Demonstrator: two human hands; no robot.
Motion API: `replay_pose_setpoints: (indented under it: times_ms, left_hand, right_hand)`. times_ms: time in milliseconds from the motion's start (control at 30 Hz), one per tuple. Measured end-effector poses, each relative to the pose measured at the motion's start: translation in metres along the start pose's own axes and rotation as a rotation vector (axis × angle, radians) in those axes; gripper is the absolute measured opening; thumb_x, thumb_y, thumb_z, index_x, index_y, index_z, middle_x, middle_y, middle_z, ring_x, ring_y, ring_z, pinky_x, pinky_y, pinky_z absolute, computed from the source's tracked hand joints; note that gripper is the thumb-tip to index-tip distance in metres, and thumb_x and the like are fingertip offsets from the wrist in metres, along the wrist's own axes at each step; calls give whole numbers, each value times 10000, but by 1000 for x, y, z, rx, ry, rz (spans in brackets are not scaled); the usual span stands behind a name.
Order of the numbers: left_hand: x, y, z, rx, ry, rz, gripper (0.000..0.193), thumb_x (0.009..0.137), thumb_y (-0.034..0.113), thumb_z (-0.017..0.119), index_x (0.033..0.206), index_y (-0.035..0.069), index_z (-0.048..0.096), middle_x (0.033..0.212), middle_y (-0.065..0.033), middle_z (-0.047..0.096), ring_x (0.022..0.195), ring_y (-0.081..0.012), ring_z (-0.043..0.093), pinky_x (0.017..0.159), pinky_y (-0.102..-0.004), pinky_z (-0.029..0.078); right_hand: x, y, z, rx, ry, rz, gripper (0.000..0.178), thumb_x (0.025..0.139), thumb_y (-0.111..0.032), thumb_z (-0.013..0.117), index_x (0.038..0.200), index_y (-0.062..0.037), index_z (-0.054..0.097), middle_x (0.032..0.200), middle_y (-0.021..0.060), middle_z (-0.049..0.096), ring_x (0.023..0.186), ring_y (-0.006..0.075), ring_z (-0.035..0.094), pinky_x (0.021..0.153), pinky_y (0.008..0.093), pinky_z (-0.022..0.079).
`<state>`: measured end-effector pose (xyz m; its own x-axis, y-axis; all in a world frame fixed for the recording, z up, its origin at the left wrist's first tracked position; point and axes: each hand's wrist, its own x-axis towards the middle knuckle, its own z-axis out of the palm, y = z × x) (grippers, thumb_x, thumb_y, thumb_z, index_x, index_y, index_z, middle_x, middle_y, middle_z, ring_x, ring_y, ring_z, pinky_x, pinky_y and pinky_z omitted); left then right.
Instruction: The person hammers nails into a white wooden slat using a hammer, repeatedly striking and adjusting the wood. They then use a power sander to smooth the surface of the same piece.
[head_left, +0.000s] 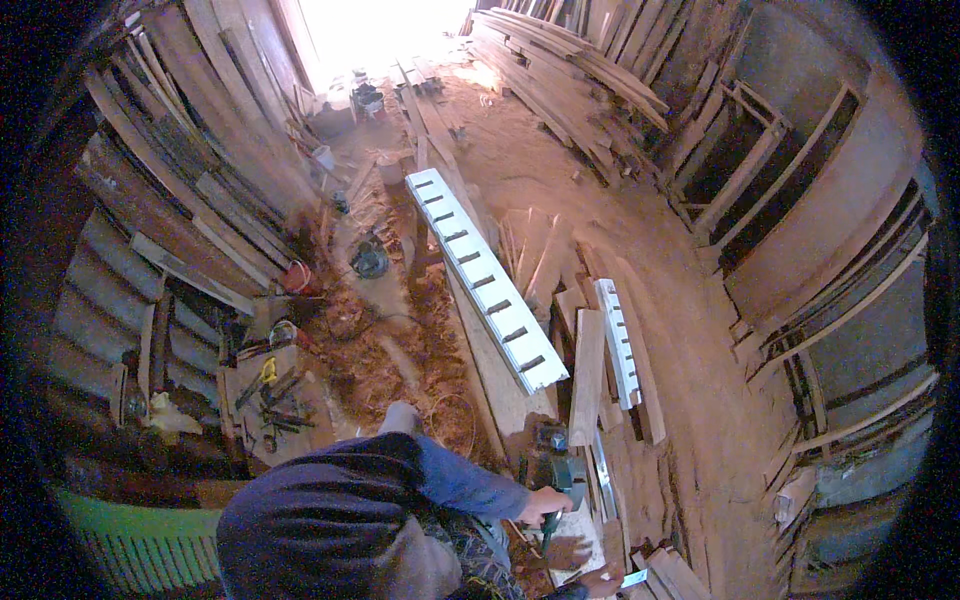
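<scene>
My left hand (545,505), at the end of a blue sleeve, is wrapped round the handle of a dark green power tool (568,478). The tool stands over a pale board (582,545), and a hand-shaped shadow falls on that board. At the lower edge is my right hand (600,580), dark in shadow, close to a small white and light-blue piece (635,578). Its fingers are too dark to read. Ahead lies a long white notched strip (480,275) on a wooden beam. A shorter white notched strip (617,345) lies to its right, beside a bare plank (587,375).
Timber leans along the left wall (190,190), and a plank stack (570,80) lies at the far right. Wooden frames (770,160) lean on the right. Sawdust covers the floor. Hand tools (285,400) lie on a board at left, near a green slatted item (140,540).
</scene>
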<state>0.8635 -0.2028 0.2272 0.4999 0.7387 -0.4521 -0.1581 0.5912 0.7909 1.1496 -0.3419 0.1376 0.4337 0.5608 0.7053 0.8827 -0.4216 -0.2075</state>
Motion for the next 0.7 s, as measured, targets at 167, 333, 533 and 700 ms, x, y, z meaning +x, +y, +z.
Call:
replay_pose_setpoints:
  times_ms: [167, 333, 533, 700]
  left_hand:
    - [-12, 24, -49, 26, -342, -466, 516, 797, 330, 722, 1210, 75, 547, 1081, -70, 603, 1031, -257, 607, 785, -342, 488]
    - [-48, 70, -115, 574, -266, 54, 499, 941, 365, 560, 1309, 32, 509, 1166, -131, 624, 1094, -252, 588, 899, -404, 486]
    - [-104, 107, -232, 650, 245, 273, 482, 934, 367, 580, 1278, 32, 535, 1152, -159, 643, 1068, -262, 614, 933, -378, 470]
    - [-148, 100, -299, 821, 639, 339, 452, 925, 398, 592, 1238, 73, 579, 1170, -168, 642, 1112, -307, 604, 939, -396, 469]
  right_hand:
    - [91, -64, 78, 1151, -116, 770, 192, 894, -197, 611, 1005, -42, 587, 932, 75, 568, 855, 185, 510, 806, 346, 428]
    - [137, -233, 90, 1028, -478, 550, 164, 892, -168, 629, 984, -37, 595, 959, 59, 570, 890, 175, 528, 778, 294, 435]
    - [156, -397, 95, 958, -992, -187, 407, 786, -303, 712, 1078, -45, 594, 1031, 112, 598, 1007, 285, 555, 879, 406, 464]
    - [134, -474, 105, 534, -1040, -565, 868, 619, -442, 815, 1325, -107, 439, 1315, 182, 453, 1238, 387, 416, 1047, 495, 358]
